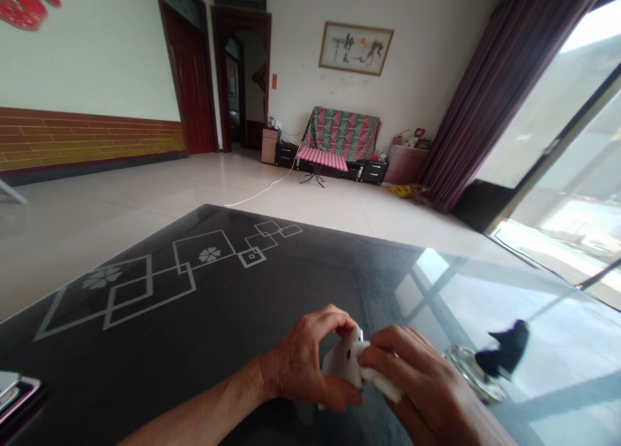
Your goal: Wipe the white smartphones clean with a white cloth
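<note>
My left hand (310,358) grips a small white device (342,362) by its edges, thumb below and fingers above. A small dark slot shows on the device's face, but its exact kind is unclear. My right hand (420,378) pinches a wad of white tissue or cloth (383,381) against the device's right side. Both hands are over the lower middle of a glossy black table (301,290). The fingertips of the right hand are partly hidden behind the tissue.
Right of my hands, a clear glass dish (463,362) stands with a black object (509,352) on it. A shiny flat device (17,394) lies at the left table edge. Beyond are a small striped table (321,158), a curtain (499,77) and a glass door.
</note>
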The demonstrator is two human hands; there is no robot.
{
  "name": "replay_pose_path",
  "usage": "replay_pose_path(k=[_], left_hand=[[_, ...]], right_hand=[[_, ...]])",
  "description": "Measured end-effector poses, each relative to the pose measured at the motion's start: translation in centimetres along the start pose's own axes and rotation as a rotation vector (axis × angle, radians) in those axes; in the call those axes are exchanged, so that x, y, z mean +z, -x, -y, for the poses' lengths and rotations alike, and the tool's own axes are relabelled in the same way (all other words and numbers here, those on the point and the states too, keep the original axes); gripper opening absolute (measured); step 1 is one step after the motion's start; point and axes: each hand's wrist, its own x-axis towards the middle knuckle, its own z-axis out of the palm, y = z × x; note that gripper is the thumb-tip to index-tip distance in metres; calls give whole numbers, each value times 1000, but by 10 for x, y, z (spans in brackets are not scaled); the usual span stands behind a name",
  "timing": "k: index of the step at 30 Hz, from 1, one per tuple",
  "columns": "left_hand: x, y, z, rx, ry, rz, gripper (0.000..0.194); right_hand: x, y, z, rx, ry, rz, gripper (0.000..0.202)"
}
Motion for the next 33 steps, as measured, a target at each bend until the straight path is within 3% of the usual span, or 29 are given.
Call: replay_pose_path(k=[7, 14, 19, 23, 26, 30, 33], left_hand=[[0, -1, -3, -35, -4, -1, 63], [-8, -1, -3, -41, 27, 19, 60], [-23, -1, 0, -92, 48, 59, 57], [-30, -1, 2, -137, 110, 51, 71], [-32, -3, 2, -117, 113, 78, 65], [-35, -4, -1, -93, 93, 96, 52], [-38, -3, -1, -101, 72, 95, 55]], right_hand=[[14, -6, -20, 108, 16, -151, 26], [10, -5, -9, 29, 33, -155, 30], [24, -9, -11, 9, 1, -156, 33], [37, -13, -14, -23, -4, -247, 32], [35, -19, -13, -6, -3, -310, 27], [28, -31, -15, -19, -26, -254, 24], [36, -33, -25, 74, -87, -267, 24]])
